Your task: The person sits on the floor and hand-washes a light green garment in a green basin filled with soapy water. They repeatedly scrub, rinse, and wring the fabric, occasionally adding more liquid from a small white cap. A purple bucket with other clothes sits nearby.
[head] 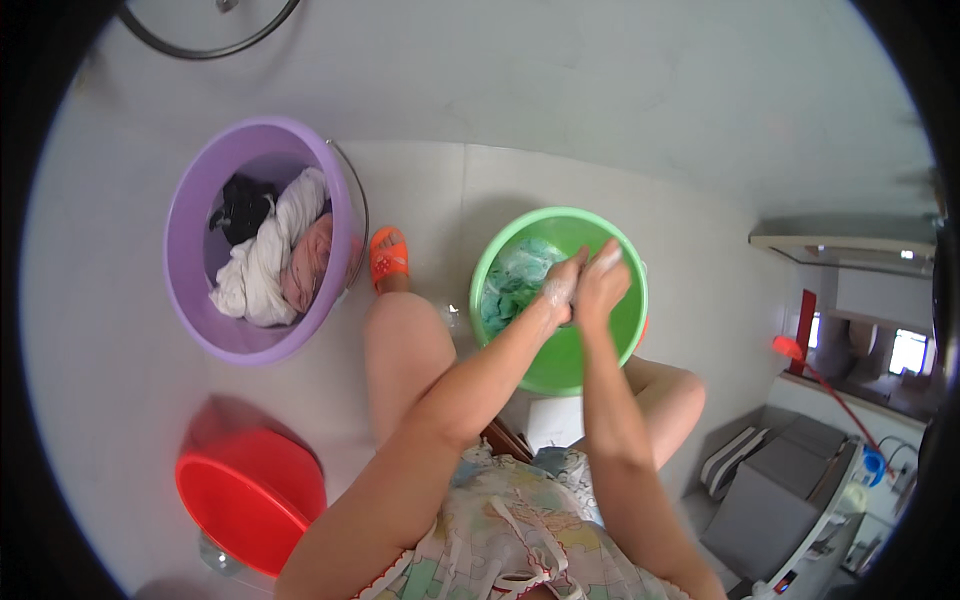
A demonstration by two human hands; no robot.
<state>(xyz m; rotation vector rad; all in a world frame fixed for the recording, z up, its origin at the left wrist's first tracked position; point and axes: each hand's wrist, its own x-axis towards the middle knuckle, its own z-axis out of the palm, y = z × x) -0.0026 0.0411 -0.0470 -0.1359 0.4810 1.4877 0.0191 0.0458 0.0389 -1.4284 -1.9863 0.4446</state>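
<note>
My left hand (564,283) and my right hand (604,281) are pressed close together over a green plastic basin (570,367). White suds cover the left wrist and part of the right fingers, which look blurred. Something dark shows at the gap between the palms, but the hands hide whether they hold cloth. Below and to the left of them, a wet green cloth (510,292) lies in soapy water against the basin's left side.
A purple bucket (176,247) with a wire handle holds a twisted white cloth (259,270), a pink cloth (309,259) and a black cloth (244,206). A red basin (255,480) sits at lower left. An orange sandal (388,259) is between bucket and green basin. Grey boxes (765,502) stand right.
</note>
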